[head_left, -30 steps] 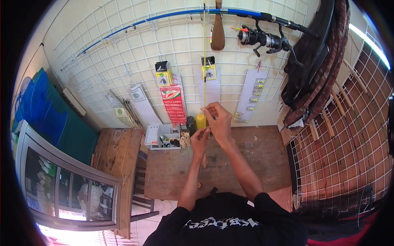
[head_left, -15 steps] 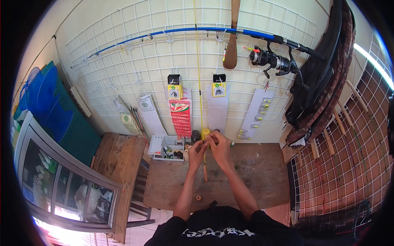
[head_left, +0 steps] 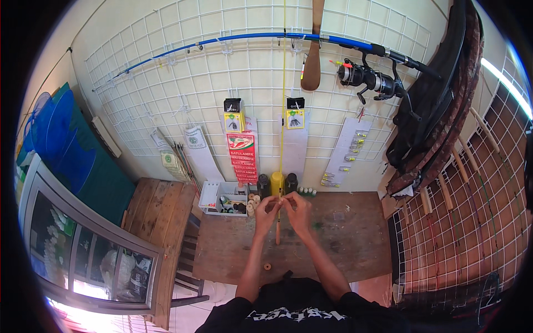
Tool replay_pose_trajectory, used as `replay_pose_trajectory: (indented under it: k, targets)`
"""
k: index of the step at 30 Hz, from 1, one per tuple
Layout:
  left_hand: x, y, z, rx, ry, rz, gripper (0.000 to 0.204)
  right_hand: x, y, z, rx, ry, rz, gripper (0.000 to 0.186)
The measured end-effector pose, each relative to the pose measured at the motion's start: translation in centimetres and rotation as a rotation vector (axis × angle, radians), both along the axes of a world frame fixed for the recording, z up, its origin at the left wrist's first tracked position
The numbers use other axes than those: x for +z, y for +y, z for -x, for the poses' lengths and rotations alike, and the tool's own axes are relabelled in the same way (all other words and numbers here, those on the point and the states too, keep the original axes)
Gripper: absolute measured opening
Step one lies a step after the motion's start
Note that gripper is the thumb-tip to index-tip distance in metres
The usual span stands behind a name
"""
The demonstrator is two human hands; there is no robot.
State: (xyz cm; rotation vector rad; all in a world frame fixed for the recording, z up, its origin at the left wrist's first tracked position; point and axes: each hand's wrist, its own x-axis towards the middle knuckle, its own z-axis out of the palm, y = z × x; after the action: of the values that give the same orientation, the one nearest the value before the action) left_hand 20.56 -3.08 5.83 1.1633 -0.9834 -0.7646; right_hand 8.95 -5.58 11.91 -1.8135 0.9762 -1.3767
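My left hand [head_left: 267, 211] and my right hand [head_left: 296, 212] are closed in pinches on a thin yellow rod [head_left: 282, 144] held upright in front of me, their fingertips meeting around it. Whatever small detail lies between the fingertips is too small to make out. The rod's wooden-coloured handle [head_left: 277, 234] shows below my fingers, over the worktable. Behind my hands stand a yellow bottle [head_left: 276, 182] and dark bottles [head_left: 291, 183]. A small round piece [head_left: 267, 266] lies on the table below my left hand.
The wooden worktable [head_left: 355, 244] has a white organiser [head_left: 209, 197] at back left. Blue rod with reel [head_left: 366, 80] hangs on the wire grid [head_left: 139, 66]. A side bench [head_left: 161, 205] and glass cabinet [head_left: 83, 250] stand left; a grid of rods [head_left: 455, 222] is right.
Over the last second both hands have come down the yellow rod and closer together. Since half a second ago they have moved slightly lower, fingertips still pinched on it.
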Motion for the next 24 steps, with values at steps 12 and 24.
replay_pose_trajectory:
  k: [12, 24]
  targets:
    - [-4.9, 3.2, 0.7, 0.027, 0.031, -0.154, 0.025, -3.5, 1.2, 0.6, 0.058, -0.012, -0.142, 0.009]
    - [-4.9, 2.8, 0.6, 0.074, -0.126, -0.225, 0.015, -4.0, 0.6, 0.7, 0.026, -0.017, -0.160, 0.009]
